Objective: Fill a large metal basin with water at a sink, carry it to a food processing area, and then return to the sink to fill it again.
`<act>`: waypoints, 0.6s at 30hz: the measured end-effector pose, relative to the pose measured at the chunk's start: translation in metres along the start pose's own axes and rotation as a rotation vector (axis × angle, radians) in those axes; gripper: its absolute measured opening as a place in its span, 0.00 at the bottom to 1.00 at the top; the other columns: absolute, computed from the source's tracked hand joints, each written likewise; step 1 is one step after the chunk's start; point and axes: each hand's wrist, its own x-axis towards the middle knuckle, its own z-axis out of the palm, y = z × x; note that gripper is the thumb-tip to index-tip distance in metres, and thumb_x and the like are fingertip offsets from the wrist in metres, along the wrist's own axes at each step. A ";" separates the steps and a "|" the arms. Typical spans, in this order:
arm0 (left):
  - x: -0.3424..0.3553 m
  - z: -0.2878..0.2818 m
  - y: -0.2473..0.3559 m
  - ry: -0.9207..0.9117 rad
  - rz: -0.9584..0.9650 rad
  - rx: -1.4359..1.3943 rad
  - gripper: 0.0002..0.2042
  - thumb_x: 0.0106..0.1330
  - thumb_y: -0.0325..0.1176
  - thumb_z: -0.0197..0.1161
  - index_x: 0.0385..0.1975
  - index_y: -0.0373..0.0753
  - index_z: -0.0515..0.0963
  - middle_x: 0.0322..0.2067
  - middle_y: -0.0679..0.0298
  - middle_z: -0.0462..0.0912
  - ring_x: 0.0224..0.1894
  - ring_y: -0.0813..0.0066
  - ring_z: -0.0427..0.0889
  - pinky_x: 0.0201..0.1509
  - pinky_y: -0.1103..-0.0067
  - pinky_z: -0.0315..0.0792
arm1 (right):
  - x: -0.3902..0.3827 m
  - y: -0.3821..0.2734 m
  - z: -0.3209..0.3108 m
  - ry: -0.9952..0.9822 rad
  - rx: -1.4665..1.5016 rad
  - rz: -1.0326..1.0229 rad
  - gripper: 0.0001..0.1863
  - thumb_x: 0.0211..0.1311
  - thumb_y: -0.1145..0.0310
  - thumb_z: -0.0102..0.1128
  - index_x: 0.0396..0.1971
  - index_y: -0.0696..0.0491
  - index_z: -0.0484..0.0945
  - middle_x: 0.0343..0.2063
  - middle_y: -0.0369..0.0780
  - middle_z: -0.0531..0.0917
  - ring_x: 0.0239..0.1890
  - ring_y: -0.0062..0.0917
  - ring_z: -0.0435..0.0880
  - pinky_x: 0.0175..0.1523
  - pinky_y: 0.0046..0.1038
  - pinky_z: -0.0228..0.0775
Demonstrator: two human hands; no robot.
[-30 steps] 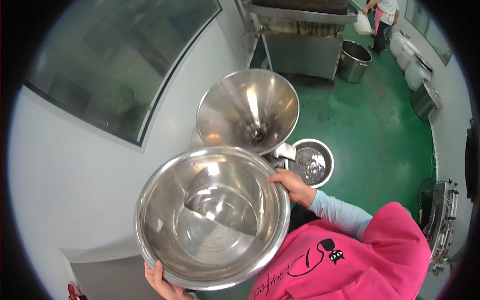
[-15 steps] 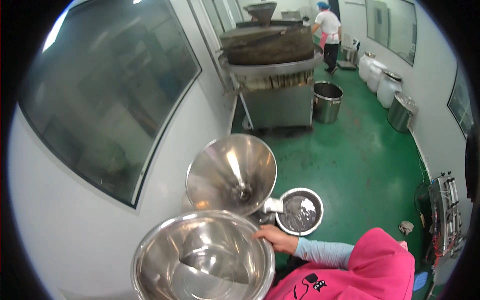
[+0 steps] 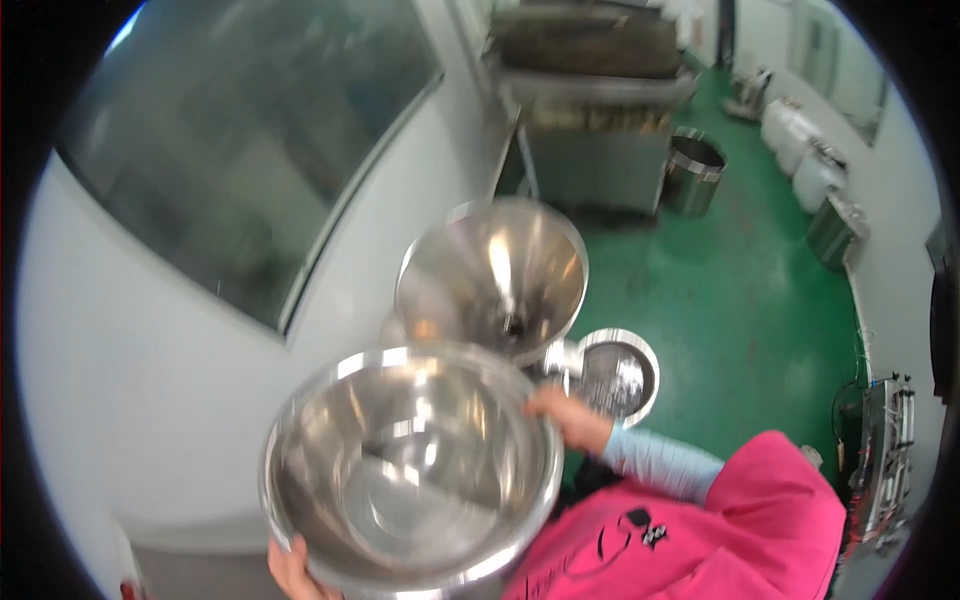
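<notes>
A wide, shiny steel bowl (image 3: pixel 410 500) fills the lower middle of the blurred view, its inside reflective. My right hand (image 3: pixel 570 415) grips its right rim, fingers curled over it, below a light blue sleeve. My left hand (image 3: pixel 300 565) holds the lower left rim, partly hidden by the bowl. Just beyond the bowl stands a large steel funnel (image 3: pixel 460 260), its wide mouth upward. To the right of the funnel a metal basin (image 3: pixel 645 375) with dark, glinting contents sits low on the green floor.
A large stained machine (image 3: pixel 585 160) stands ahead, with a steel bucket (image 3: pixel 690 185) beside it. White drums (image 3: pixel 815 185) and a steel container (image 3: pixel 830 235) line the right wall. Metal equipment (image 3: pixel 880 450) stands at lower right. A white wall with a window (image 3: pixel 250 150) runs along my left.
My view tilted up, then partly back down, and is now blurred. The bowl sits slightly further left, still in both hands. The person at the back has mostly left clear view.
</notes>
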 end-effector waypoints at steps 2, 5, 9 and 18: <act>0.033 -0.003 -0.010 0.167 -0.713 -0.889 0.21 0.49 0.25 0.53 0.44 0.28 0.61 0.38 0.55 0.69 0.39 0.71 0.70 0.43 0.80 0.64 | -0.004 -0.021 0.008 -0.111 0.041 -0.004 0.08 0.41 0.79 0.50 0.26 0.61 0.68 0.23 0.42 0.73 0.24 0.28 0.76 0.29 0.29 0.73; 0.088 0.005 0.009 0.265 -0.760 -0.862 0.15 0.50 0.25 0.54 0.39 0.28 0.65 0.35 0.58 0.70 0.36 0.74 0.70 0.39 0.80 0.65 | 0.014 -0.036 0.017 -0.154 0.174 -0.019 0.05 0.43 0.81 0.47 0.24 0.64 0.67 0.20 0.44 0.73 0.20 0.27 0.76 0.26 0.26 0.73; 0.168 -0.006 0.011 0.095 -0.615 -0.863 0.08 0.53 0.26 0.54 0.32 0.31 0.70 0.32 0.61 0.72 0.32 0.79 0.71 0.36 0.83 0.67 | 0.047 -0.035 0.024 -0.278 0.445 0.198 0.05 0.45 0.79 0.47 0.24 0.64 0.67 0.19 0.43 0.73 0.18 0.28 0.75 0.25 0.28 0.73; 0.250 0.024 0.037 -0.286 -0.530 -0.894 0.08 0.56 0.26 0.50 0.30 0.27 0.70 0.28 0.61 0.75 0.28 0.80 0.75 0.31 0.87 0.71 | 0.066 -0.024 0.024 -0.422 0.706 0.216 0.09 0.49 0.76 0.44 0.29 0.65 0.66 0.26 0.48 0.75 0.24 0.32 0.78 0.32 0.31 0.74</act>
